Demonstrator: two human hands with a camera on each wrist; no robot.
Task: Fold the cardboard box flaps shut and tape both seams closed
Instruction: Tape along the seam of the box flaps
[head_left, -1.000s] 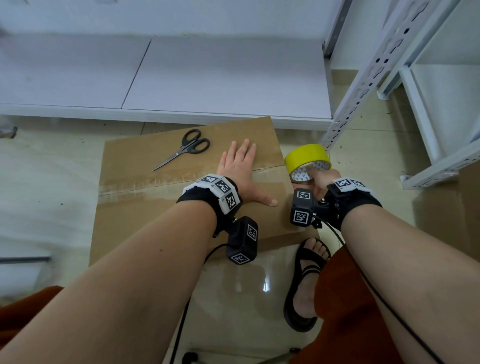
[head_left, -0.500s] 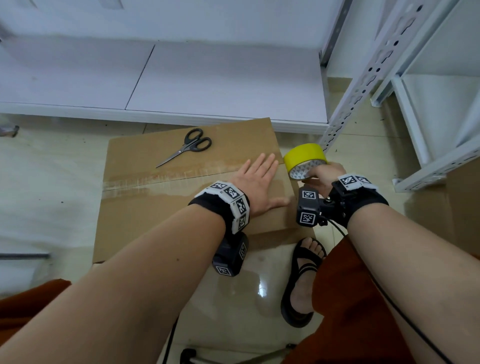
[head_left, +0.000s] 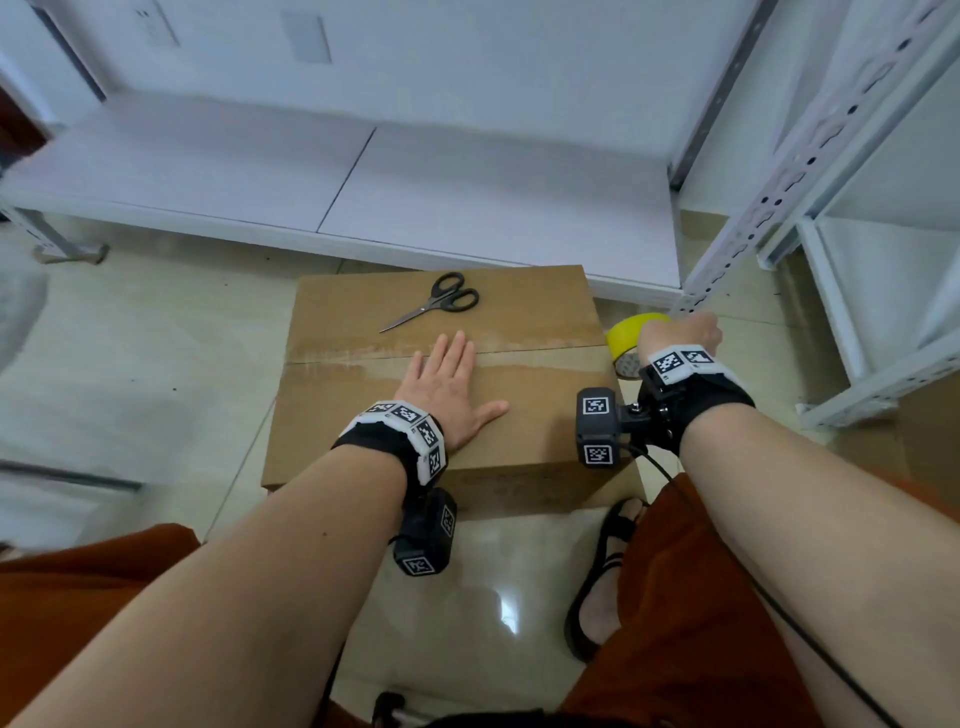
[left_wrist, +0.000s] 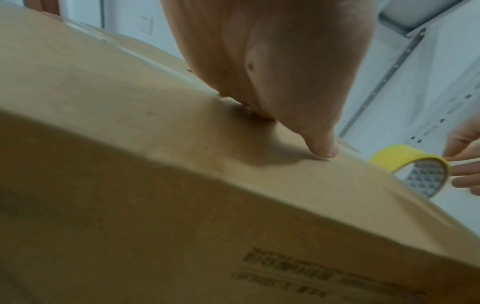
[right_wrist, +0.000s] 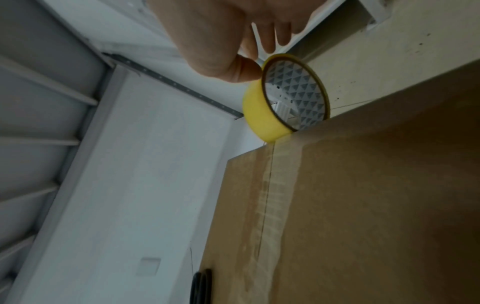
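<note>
The cardboard box (head_left: 452, 384) stands on the floor (head_left: 145, 374) with its top flaps already folded flat, and a strip of clear tape (head_left: 540, 358) lies along the middle seam up to the right edge. The left hand (head_left: 449, 387) presses on the top with straight fingers and holds nothing. The right hand (head_left: 678, 335) pinches the yellow tape roll (right_wrist: 283, 100) just past the right edge of the box, where the strip seems not yet cut. The scissors (head_left: 434, 301) lie on the far flap. Probably cutting is next; whether the other seam is taped cannot be seen.
</note>
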